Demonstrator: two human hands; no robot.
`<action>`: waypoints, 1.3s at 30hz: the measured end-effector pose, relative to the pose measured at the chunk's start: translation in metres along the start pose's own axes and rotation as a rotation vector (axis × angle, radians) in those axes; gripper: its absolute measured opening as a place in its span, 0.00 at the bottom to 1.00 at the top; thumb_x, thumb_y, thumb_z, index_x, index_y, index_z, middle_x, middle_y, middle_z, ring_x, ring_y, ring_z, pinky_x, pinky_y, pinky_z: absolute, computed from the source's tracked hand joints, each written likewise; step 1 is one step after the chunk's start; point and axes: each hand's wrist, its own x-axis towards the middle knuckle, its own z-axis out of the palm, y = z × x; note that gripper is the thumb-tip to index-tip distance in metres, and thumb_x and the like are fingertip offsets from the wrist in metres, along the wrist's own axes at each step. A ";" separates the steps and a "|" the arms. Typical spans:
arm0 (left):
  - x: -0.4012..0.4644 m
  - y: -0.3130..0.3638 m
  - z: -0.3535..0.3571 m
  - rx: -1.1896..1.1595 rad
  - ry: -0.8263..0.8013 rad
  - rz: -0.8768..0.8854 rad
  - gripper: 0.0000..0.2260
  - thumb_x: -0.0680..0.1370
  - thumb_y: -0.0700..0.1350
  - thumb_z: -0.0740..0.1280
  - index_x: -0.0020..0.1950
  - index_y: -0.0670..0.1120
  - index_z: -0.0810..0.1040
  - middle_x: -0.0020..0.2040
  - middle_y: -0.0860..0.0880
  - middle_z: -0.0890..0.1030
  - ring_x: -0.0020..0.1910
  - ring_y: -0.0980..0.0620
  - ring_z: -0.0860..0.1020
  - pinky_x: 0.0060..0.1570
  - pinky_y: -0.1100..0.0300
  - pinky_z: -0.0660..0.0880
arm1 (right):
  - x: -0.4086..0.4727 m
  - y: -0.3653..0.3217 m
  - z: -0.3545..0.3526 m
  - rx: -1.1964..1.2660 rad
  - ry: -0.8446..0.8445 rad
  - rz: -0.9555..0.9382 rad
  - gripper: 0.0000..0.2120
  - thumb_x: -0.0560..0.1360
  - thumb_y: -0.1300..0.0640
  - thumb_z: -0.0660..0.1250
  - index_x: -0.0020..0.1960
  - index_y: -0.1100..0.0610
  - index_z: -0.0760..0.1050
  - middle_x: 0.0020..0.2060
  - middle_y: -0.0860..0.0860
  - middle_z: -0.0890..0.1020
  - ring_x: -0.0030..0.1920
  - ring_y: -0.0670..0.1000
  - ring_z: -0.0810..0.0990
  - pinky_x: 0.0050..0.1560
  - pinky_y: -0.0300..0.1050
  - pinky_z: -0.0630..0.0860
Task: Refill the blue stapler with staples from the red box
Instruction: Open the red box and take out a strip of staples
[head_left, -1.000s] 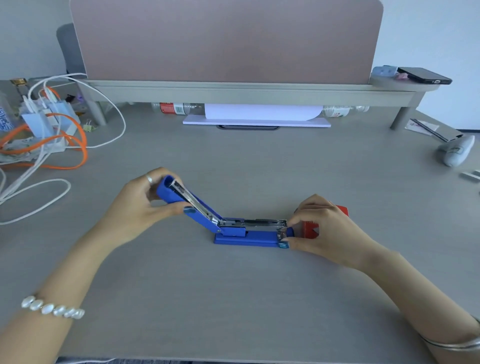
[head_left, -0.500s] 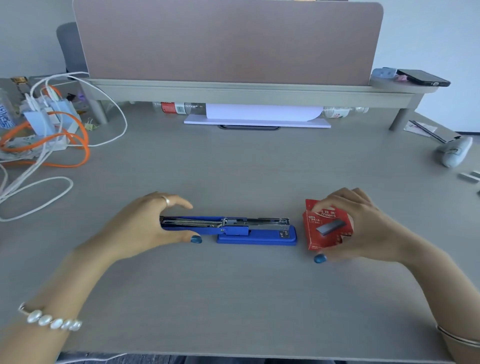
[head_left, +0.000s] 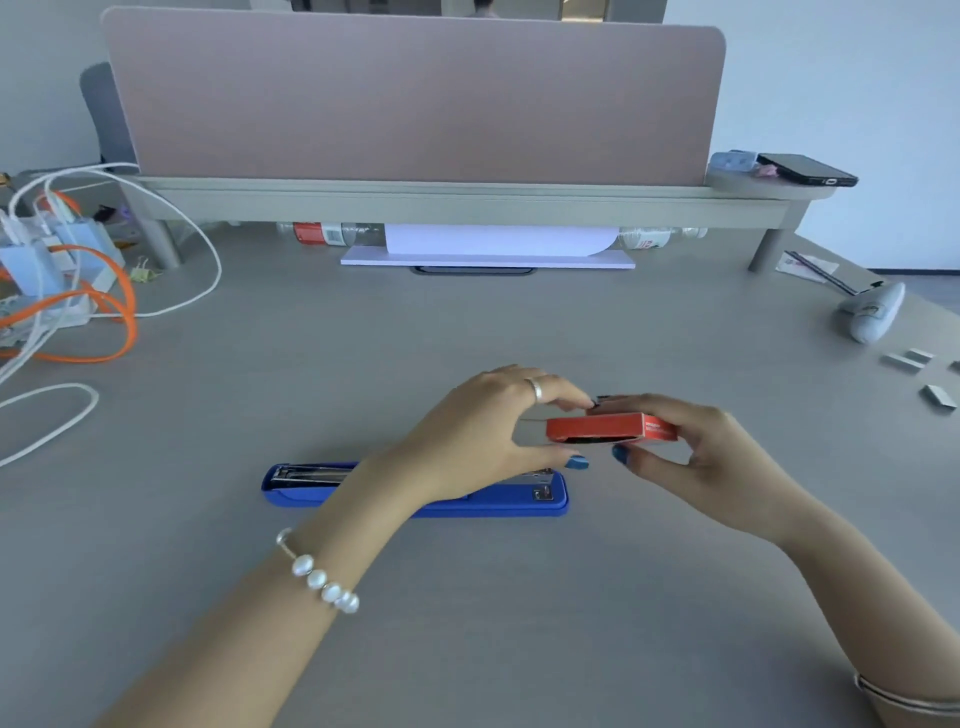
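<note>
1. Right hand (head_left: 696, 457), centre right of the frame, pinches the red box (head_left: 610, 428) between fingers above and thumb below, holding it flat and clear of the desk (head_left: 467, 623).
2. Left hand (head_left: 483, 441) reaches in from lower left, its forefinger and thumb spread around the box's near end; they look close to it, but whether they grip it cannot be told.
3. Below and left of both hands, the blue stapler (head_left: 415, 491) lies flat on the desk at mid-frame, its lid swung open so the metal staple channel faces up. The left forearm crosses over its middle and hides that part.
4. The step in hand appears to be opening the box: a dark strip shows along its lower edge, possibly the inner tray or its contents, though this is too small to be sure.
5. Judging from this, the refill is at an early stage; no staples can be seen in the visible parts of the channel.
6. The next move likely calls for sliding the tray out with the left hand while the right steadies the sleeve, then lifting out one strip without breaking it.
7. Loose staple strips (head_left: 906, 361) sit at the right edge of the frame, well apart from the work.
</note>
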 end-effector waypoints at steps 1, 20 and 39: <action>-0.001 -0.001 0.000 -0.054 0.033 0.000 0.14 0.71 0.47 0.72 0.56 0.54 0.78 0.51 0.56 0.81 0.52 0.59 0.76 0.55 0.62 0.70 | 0.001 0.000 0.001 0.025 -0.021 -0.002 0.15 0.69 0.57 0.69 0.55 0.45 0.77 0.53 0.40 0.81 0.58 0.41 0.77 0.55 0.27 0.68; -0.013 0.001 0.013 0.293 0.399 0.257 0.16 0.71 0.35 0.63 0.53 0.53 0.68 0.58 0.57 0.71 0.31 0.53 0.73 0.24 0.60 0.72 | 0.001 0.005 0.009 0.254 -0.105 0.003 0.12 0.72 0.63 0.69 0.54 0.56 0.78 0.50 0.56 0.84 0.52 0.55 0.80 0.57 0.48 0.75; -0.015 0.015 0.030 0.206 0.365 0.082 0.16 0.77 0.48 0.56 0.47 0.43 0.83 0.64 0.49 0.76 0.45 0.52 0.78 0.42 0.57 0.74 | 0.002 0.012 0.006 0.142 -0.040 -0.014 0.11 0.71 0.55 0.67 0.53 0.55 0.78 0.48 0.58 0.82 0.51 0.60 0.79 0.54 0.63 0.73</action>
